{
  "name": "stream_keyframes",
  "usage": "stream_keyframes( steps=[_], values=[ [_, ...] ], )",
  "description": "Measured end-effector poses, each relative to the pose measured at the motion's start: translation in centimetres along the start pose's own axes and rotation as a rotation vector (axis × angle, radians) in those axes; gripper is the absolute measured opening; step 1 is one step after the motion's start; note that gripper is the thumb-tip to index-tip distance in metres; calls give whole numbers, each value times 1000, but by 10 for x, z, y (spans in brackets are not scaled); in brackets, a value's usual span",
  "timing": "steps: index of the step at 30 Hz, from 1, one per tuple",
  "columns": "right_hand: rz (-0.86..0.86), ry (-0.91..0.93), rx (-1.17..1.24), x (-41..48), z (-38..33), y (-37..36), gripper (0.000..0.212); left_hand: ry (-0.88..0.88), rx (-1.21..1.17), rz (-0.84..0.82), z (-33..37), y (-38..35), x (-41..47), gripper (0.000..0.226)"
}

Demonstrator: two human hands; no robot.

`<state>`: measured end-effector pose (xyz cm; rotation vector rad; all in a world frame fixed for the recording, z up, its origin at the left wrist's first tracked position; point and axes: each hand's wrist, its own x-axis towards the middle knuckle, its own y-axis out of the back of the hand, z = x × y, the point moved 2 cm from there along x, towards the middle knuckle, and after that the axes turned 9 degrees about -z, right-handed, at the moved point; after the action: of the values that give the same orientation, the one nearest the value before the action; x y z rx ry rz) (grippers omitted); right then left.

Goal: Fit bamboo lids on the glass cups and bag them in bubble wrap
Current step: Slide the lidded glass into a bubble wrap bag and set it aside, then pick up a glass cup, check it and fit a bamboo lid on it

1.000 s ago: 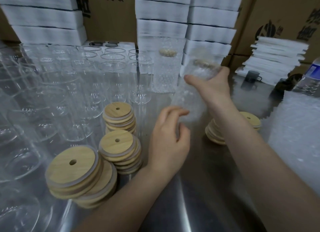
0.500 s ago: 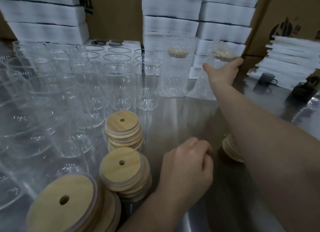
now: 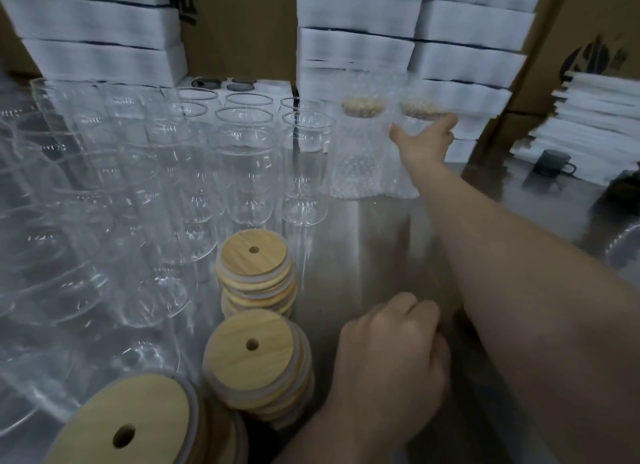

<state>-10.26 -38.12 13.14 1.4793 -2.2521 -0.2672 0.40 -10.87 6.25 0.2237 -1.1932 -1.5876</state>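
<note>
Fingers (image 3: 447, 123) of right hand (image 3: 424, 145) grip bubble-wrapped cup (image 3: 403, 183); left hand (image 3: 391, 359) fingers curled, empty.

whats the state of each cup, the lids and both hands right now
standing bagged cup, lidded, wrapped, upright on table
held bagged cup, lidded, wrapped, upright
bare glass cups, upright, no lids, unwrapped
bamboo lids, loose in stacks
right hand, grips held bagged cup
left hand, curled, holds nothing
</note>
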Motion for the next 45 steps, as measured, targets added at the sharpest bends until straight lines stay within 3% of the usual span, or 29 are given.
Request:
stream_keyframes(
  steps=[7, 12, 15, 18, 21, 22, 23, 25, 27, 29, 31, 34, 39, 45],
  values=[
    [-205, -110, 42, -1, 1, 8, 90, 27, 8, -3, -1, -2, -1, 42],
    [-211, -184, 119, -5, -4, 15, 95, 22, 20, 28, -1, -2, -1, 37],
    [-137, -127, 196, -11, -10, 22, 82, 25, 17, 27, -1, -2, 0, 36],
    [58, -19, 158, -23, -22, 30, 61, 24, 11, 26, 0, -2, 0, 36],
    [305, 173, 38, -47, -45, 36, 30, 41, -2, 30, 0, -2, 0, 35],
    [312, 259, 58, -58, -55, 35, 23, 52, -4, 30, 0, -2, 0, 34],
    [247, 346, 122, -70, -65, 31, 23, 66, -5, 26, 0, -2, 0, 32],
    [-40, 492, 218, -97, -82, 17, 26, 92, -6, 26, 0, -2, 0, 31],
    [-317, 544, 62, -121, -89, -2, 17, 114, -17, 20, -1, -1, 0, 32],
    [-484, 495, -137, -132, -86, -18, 29, 129, -42, 53, -1, 0, 0, 24],
    [-516, 467, -286, -134, -78, -26, 42, 153, -75, 89, -2, 2, -1, 15],
    [-463, 461, -276, -136, -69, -28, 36, 190, -123, 156, -3, 3, -1, 10],
    [-393, 469, -100, -145, -51, -5, 28, 291, -255, 347, -2, 10, -2, 51],
    [-114, 424, 238, -189, -32, 51, 44, 331, -267, 423, -1, 10, -1, 86]
  ],
)
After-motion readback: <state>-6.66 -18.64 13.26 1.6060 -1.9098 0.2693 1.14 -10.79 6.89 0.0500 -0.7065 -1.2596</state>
